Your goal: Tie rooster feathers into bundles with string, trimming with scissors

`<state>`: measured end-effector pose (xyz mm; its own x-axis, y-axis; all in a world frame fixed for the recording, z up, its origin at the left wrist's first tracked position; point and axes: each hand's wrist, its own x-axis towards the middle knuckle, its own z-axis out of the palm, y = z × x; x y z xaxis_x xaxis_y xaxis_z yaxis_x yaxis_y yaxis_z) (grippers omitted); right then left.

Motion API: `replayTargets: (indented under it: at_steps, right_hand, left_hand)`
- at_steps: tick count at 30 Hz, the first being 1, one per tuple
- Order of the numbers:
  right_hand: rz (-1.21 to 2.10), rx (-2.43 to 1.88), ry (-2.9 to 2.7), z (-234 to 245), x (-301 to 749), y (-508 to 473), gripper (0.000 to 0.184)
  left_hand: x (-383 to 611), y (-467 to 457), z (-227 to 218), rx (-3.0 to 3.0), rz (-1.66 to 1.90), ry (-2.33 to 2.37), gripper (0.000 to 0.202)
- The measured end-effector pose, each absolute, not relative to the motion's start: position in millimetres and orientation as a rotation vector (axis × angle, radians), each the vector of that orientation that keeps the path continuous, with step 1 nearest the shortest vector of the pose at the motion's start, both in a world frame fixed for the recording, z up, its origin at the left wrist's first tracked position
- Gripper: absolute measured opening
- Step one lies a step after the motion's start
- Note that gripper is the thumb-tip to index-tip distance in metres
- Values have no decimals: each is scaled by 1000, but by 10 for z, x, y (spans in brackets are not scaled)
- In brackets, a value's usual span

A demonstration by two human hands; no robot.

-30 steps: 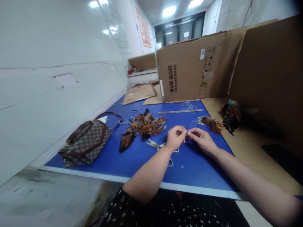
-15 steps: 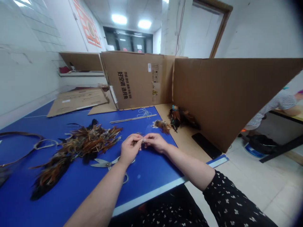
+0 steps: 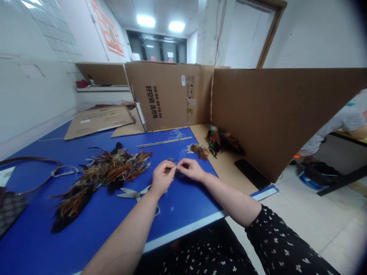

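Observation:
My left hand is closed, with dark brown feathers partly showing between its fingers. Thumb and forefinger of my right hand pinch together, meeting the left fingertips at a tiny pale bit too small to name. Under my left wrist lie metal scissors, blades pointing left, handles partly hidden by the arm. A big heap of brown and black feathers spreads to the left of my hands. Beyond the right hand rests a small feather bunch with a pale fluffy end.
Thin sticks and tangled string lie farther back on the blue table. Cardboard panels stand behind and at right. Near the right panel are more feathers and a black phone. A bag sits left; a person in stripes is beyond.
The view has shifted slightly, bringing more of the bag at left into sight. My hands stay together at the same spot, with the right fingers now more bent into a pinch.

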<state>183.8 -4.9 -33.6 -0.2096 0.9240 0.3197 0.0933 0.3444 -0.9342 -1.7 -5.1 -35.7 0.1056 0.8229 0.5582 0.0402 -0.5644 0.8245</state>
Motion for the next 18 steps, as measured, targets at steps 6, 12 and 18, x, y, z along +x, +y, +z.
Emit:
replayTargets:
  at_steps: [6,12,18]
  right_hand:
    - [698,-951,-1729,-374,1803,-61,23]
    - [482,-977,-1806,-367,1787,-63,15]
    - [398,-908,-1866,-302,1795,-95,14]
  left_hand:
    - [-24,-29,-364,1907,1577,942,11]
    - [-46,17,-413,1954,1574,957,9]
    - [-37,32,-423,1930,1541,1015,7]
